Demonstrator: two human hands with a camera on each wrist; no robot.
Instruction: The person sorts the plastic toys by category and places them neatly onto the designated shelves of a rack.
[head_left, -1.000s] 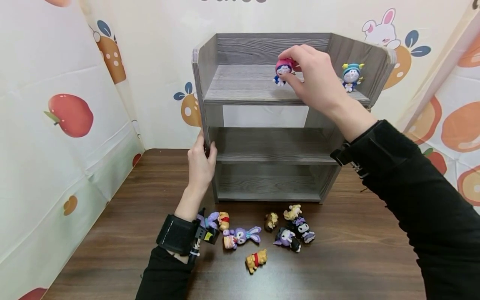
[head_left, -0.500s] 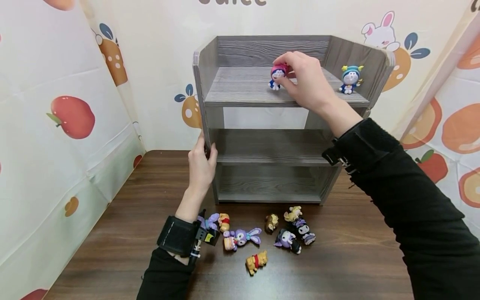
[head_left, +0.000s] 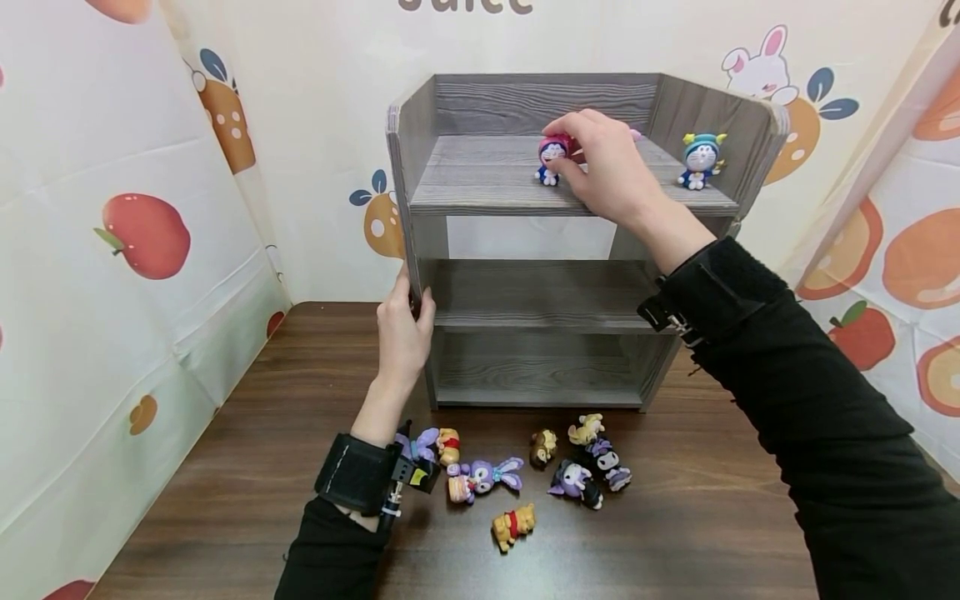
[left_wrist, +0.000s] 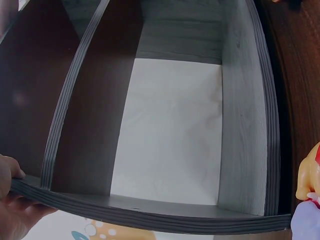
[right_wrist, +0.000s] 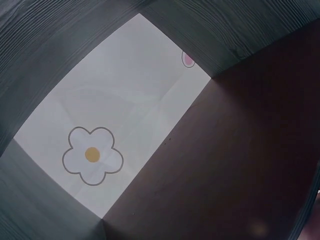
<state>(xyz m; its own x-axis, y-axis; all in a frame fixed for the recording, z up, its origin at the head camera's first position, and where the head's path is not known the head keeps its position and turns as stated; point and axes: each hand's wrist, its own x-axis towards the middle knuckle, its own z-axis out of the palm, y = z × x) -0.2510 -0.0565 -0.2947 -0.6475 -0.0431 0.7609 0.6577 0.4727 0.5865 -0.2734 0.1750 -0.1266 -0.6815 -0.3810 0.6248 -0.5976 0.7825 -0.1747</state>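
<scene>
On the top board of a grey wooden shelf (head_left: 551, 292), my right hand (head_left: 611, 171) pinches a small figurine (head_left: 551, 158) with a pink hood and blue body. The figurine stands upright near the front edge, its right side covered by my fingers. A second figurine (head_left: 701, 161), in a teal hat with yellow horns, stands at the right end of that board. Behind my right hand shows a bit of a pink thing (head_left: 635, 134), mostly hidden. My left hand (head_left: 403, 325) grips the shelf's left side panel, thumb on the front edge; the left wrist view shows its fingers (left_wrist: 15, 172) there.
Several figurines lie on the brown table (head_left: 660, 533) before the shelf: a yellow bear (head_left: 513, 526), a purple rabbit (head_left: 487, 473), a brown chipmunk-like figure (head_left: 543, 447) and a black-and-purple one (head_left: 576, 482). A patterned cloth (head_left: 315, 125) hangs behind and at both sides.
My right hand has moved left along the top board with the pink-hooded figurine. A pink thing behind the hand has come into sight. The left hand keeps its place on the panel.
</scene>
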